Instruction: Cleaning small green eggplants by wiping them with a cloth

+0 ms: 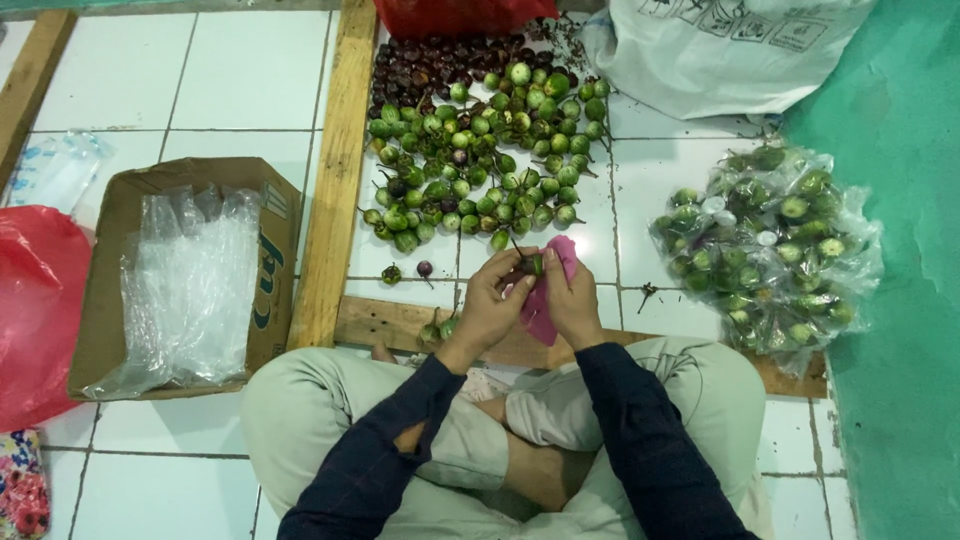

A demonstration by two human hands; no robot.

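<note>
While seated on the tiled floor [130, 80], the left hand [490, 305] pinches a small green eggplant [533, 264]; the right hand [572, 300] grips a pink cloth [545, 300] touching it. Loose eggplant pile [480, 160] lies just beyond both hands.

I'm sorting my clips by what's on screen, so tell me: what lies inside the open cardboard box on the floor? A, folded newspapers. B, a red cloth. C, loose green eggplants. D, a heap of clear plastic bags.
D: the cardboard box holds a crumpled heap of clear plastic bags, while the small green eggplants lie loose on the tiled floor beyond the wooden frame.
</note>
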